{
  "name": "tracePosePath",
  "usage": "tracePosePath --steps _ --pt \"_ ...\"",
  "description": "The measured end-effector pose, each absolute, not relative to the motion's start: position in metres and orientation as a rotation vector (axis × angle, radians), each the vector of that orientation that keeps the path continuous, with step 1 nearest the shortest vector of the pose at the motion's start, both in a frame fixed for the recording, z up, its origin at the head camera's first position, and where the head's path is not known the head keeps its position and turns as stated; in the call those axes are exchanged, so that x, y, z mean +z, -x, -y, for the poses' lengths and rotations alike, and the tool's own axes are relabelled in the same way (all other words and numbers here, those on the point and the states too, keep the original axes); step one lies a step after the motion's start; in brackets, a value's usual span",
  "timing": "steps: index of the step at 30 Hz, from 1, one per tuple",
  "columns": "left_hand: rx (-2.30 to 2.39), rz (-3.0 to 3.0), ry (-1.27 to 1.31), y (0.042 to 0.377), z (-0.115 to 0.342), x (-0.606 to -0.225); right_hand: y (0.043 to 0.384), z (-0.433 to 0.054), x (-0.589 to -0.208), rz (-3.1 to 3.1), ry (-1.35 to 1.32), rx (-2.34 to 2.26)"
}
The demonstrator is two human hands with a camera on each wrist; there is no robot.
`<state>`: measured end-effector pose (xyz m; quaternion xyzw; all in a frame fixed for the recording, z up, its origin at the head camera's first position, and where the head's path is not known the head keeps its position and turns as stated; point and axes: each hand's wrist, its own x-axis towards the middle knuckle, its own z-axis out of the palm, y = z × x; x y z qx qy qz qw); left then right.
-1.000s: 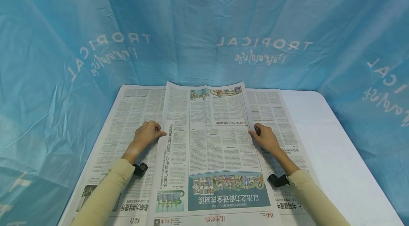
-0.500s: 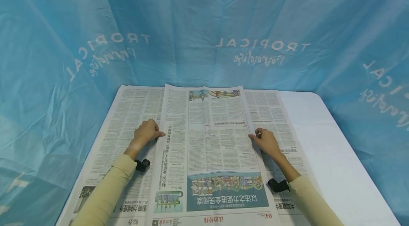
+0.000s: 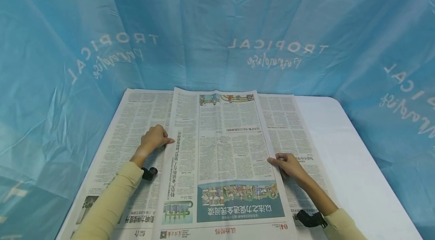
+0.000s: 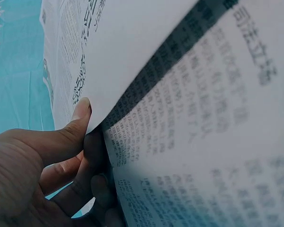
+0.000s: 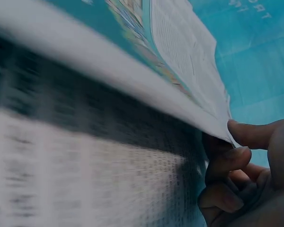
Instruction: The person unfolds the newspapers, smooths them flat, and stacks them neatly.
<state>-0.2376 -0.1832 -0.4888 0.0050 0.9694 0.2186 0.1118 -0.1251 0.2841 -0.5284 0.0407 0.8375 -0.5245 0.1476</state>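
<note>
A narrow newspaper sheet [image 3: 234,153] with a teal picture block lies over a wider spread newspaper [image 3: 142,119]. At its left edge, my left hand [image 3: 153,139] pinches the paper; in the left wrist view the thumb [image 4: 81,111] is on top and the fingers are beneath. My right hand [image 3: 291,166] pinches the right edge lower down, thumb above and curled fingers [image 5: 227,163] below. Both wrist views show the held edges lifted slightly off the printed page underneath, with a dark shadow in the gap.
A white table [image 3: 343,149] shows to the right of the papers. Blue curtain [image 3: 217,25] with printed lettering hangs behind and along both sides. Black wrist devices [image 3: 149,174] sit on both forearms.
My right hand has slid down the sheet's right edge, toward me. The left hand keeps its grip at nearly the same place. The sheet has hardly moved.
</note>
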Motion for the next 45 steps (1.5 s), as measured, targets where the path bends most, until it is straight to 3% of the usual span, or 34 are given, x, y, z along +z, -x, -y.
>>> tracePosePath --steps 10,28,37,45 --pt "0.666 -2.848 -0.014 0.241 0.182 -0.483 0.087 -0.288 -0.526 -2.336 -0.122 -1.512" --pt "0.356 -2.866 -0.099 0.238 0.168 -0.472 0.079 -0.287 -0.544 -2.406 -0.113 -1.495" --pt "0.538 -2.788 -0.348 0.26 0.124 -0.459 0.077 -0.289 -0.546 -2.388 -0.106 -1.554" --pt "0.554 -2.746 -0.589 0.264 0.045 -0.471 0.079 -0.283 -0.549 -2.415 -0.101 -1.546"
